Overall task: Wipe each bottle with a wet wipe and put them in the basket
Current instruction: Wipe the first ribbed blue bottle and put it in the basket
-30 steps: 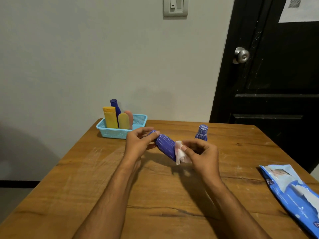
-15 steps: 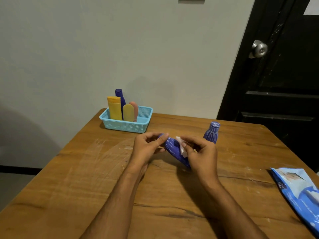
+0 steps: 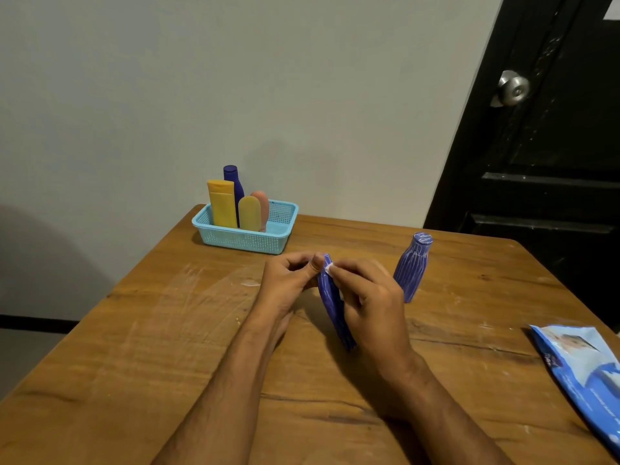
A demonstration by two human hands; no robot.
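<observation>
Between my two hands a ribbed blue bottle (image 3: 330, 307) stands nearly upright, its base touching the wooden table (image 3: 141, 347). My left hand (image 3: 288, 283) pinches the bottle's top end. My right hand (image 3: 369, 297) wraps the bottle's right side and presses a white wet wipe (image 3: 329, 267) against it near the top; most of the wipe is hidden under the fingers. A second ribbed blue bottle (image 3: 412, 265) stands upright just right of my right hand. The turquoise basket (image 3: 245, 241) at the table's far edge holds several bottles: yellow, dark blue, tan and pink.
A blue pack of wet wipes (image 3: 583, 374) lies at the table's right edge. Behind the table is a grey wall, with a black door and its metal knob (image 3: 513, 87) at the right. The table's left edge drops to the floor.
The bottle has swung from lying across between my hands to nearly upright. My right hand slid the wipe up along it toward the top. The view has tilted down and left.
</observation>
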